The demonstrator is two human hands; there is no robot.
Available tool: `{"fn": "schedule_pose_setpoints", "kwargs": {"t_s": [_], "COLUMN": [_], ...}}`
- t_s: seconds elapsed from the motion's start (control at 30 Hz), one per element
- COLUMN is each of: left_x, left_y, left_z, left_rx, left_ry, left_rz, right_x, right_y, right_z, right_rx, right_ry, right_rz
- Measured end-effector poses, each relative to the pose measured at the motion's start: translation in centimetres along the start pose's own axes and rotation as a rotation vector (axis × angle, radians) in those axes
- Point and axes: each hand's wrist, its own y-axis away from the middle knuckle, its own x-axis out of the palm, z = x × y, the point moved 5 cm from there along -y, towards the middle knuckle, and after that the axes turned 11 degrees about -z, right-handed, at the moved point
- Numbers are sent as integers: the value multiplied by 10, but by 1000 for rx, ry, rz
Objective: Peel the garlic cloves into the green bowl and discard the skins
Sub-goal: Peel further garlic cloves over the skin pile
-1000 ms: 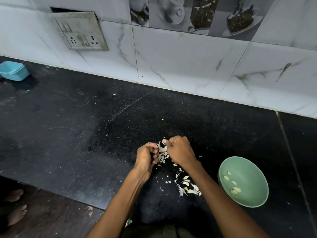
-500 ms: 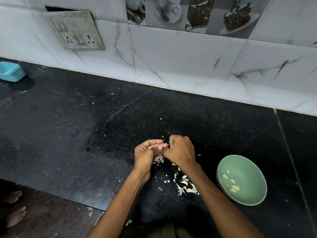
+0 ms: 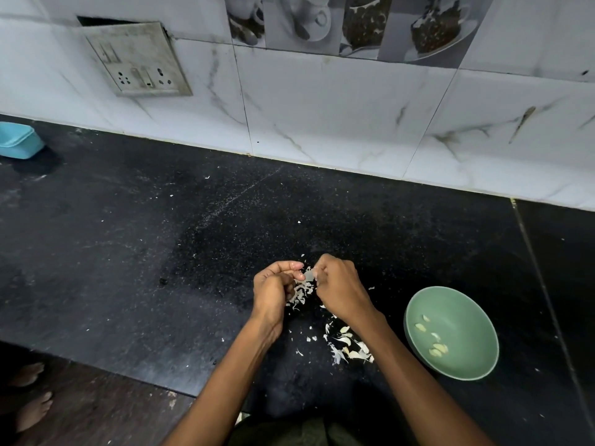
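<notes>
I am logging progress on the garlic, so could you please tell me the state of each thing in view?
Left hand: fingers curled, pinching a garlic piece.
Right hand: pinching the same garlic piece.
Green bowl: upright, holding a few peeled cloves.
Skins: loose on the counter, not discarded.
Blue box: upright at the far left.

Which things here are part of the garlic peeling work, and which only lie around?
Part of the job: left hand, right hand, garlic clove, green bowl, peeled cloves, skins.

Lying about: blue container, switch plate.
</notes>
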Motion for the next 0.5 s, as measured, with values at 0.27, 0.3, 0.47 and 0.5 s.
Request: {"fn": "schedule_pose_setpoints", "kwargs": {"t_s": [0.27, 0.3, 0.47, 0.5], "left_x": [-2, -2, -1, -1], "left_y": [2, 2, 4, 5], "left_z": [2, 2, 1, 1], "left_rx": [-17, -20, -20, -18], "left_ry": [-48, -47, -40, -41], "left_rz": [-26, -27, -11, -6], "right_x": [-10, -11, -10, -10], "right_y": [-2, -1, -1, 1], "right_z": [-4, -5, -11, -11], "right_rx": [70, 91, 132, 157], "right_ry": [-174, -191, -235, -255], "right_rz": [-150, -153, -176, -171]}}
